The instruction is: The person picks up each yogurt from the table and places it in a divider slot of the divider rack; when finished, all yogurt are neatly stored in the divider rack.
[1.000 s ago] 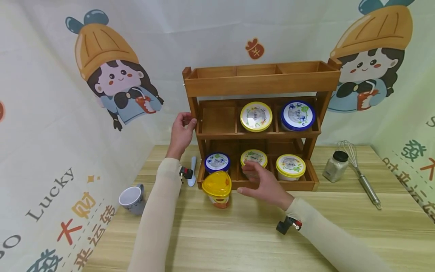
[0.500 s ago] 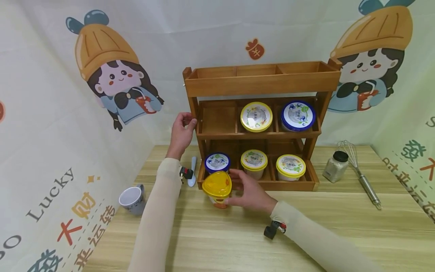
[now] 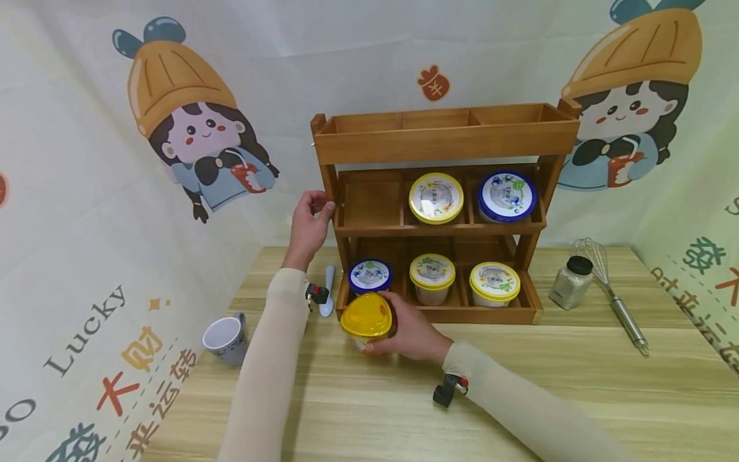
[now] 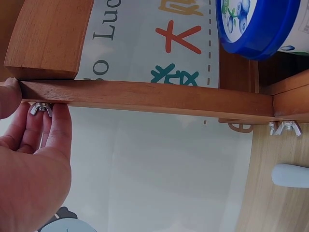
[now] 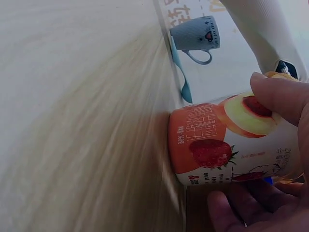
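Right hand (image 3: pixel 412 330) grips yellow-lidded cup (image 3: pixel 367 319) (tilted, lid leaning left).

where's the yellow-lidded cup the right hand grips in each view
Head: yellow-lidded cup at lower centre, before the rack's bottom shelf.
Left wrist: not in it.
Right wrist: lower right, its fruit-printed side gripped by the fingers.
Shared landmark: the pale spoon on the table.

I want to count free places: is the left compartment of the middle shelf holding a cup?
No, the left compartment of the middle shelf is bare wood.
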`<state>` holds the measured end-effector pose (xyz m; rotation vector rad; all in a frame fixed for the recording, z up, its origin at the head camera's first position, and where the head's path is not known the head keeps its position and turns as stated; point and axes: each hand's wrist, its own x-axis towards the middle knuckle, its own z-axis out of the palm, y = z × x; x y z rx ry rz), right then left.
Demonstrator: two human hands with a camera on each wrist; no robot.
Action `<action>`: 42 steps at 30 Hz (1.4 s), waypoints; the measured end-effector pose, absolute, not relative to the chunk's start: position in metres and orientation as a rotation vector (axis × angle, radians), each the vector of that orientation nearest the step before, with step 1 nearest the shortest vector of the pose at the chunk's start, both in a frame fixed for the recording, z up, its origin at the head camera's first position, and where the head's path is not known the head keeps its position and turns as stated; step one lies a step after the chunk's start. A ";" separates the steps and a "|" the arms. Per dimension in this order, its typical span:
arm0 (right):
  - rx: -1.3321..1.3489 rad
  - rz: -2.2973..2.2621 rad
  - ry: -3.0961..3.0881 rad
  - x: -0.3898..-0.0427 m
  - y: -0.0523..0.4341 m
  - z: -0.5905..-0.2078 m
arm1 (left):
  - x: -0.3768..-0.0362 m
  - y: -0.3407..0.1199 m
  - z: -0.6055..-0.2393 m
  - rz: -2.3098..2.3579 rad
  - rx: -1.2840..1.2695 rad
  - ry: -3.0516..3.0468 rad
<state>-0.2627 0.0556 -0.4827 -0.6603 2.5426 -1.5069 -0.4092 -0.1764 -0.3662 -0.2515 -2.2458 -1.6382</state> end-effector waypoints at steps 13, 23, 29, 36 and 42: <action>-0.636 -1.556 2.521 -0.261 0.059 -0.475 | -0.407 -0.177 -0.366 -1.634 -0.242 -2.256; -0.701 -1.665 2.473 -0.264 0.070 -0.443 | -0.409 -0.178 -0.367 -1.621 -0.263 -2.247; -0.787 -1.665 2.572 -0.268 0.079 -0.417 | -0.409 -0.178 -0.367 -1.621 -0.294 -2.222; -0.853 -1.762 2.506 -0.274 0.081 -0.388 | -0.408 -0.178 -0.366 -1.608 -0.287 -2.226; -0.888 -1.817 2.531 -0.278 0.078 -0.363 | -0.408 -0.177 -0.367 -1.600 -0.273 -2.240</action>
